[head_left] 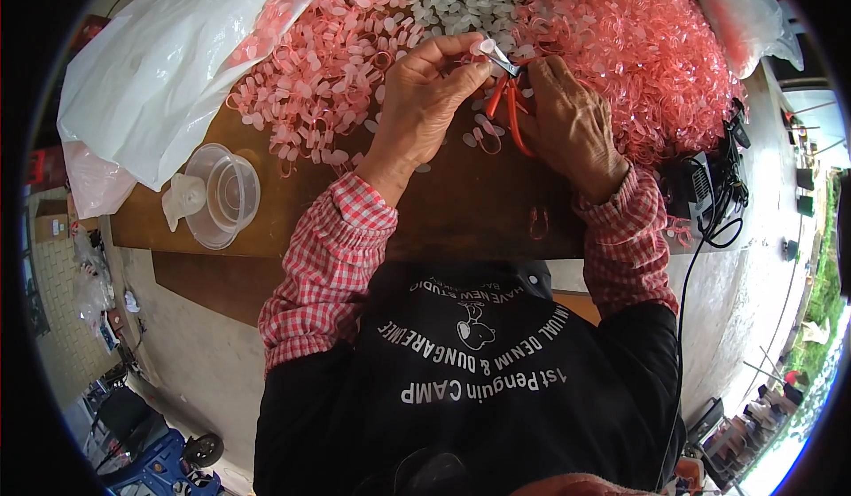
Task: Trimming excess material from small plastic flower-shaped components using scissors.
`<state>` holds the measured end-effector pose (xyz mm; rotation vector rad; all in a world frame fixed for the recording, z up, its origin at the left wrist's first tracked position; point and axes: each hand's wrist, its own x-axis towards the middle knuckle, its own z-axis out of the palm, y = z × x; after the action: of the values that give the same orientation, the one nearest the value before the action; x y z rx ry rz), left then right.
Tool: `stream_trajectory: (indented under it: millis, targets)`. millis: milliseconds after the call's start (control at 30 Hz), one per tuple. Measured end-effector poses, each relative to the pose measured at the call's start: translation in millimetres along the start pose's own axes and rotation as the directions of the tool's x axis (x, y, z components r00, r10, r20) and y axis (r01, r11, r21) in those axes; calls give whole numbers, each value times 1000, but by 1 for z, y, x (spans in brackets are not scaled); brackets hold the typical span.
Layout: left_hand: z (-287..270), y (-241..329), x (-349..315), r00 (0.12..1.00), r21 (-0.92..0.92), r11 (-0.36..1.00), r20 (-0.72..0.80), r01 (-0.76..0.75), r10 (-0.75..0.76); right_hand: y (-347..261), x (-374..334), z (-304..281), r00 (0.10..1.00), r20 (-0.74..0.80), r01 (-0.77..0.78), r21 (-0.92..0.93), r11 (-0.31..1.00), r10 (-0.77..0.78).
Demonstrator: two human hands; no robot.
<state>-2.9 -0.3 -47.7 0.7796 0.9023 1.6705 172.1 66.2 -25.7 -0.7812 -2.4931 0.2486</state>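
Over the table, my left hand pinches a small pale plastic piece between thumb and forefinger. My right hand is closed on a pair of cutting pliers with orange-red handles. The metal jaws point up and left, close beside the pale piece; whether they touch it I cannot tell. Below the pliers lies a loose pink loop-shaped clip on the brown table. Heaped beyond my hands are pink plastic pieces at left, whitish clear oval pieces in the middle, and a larger glossy pink pile at right.
A white plastic bag covers the table's far left. Near the left edge stands a clear round tub with a crumpled whitish thing beside it. At the right edge sits a dark device with black cables hanging down. Another pink clip lies near the front edge.
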Motion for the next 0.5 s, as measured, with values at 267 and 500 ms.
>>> stream_trajectory:
  millis: [267,500]
  targets:
    - [1,5,0,999,-63,997,-20,41,-42,-3,3,-1,999,23,-48,-50,998,50]
    - [2,3,0,995,86,995,-83,-42,49,-2,3,-2,987,121,-128,151,980,110]
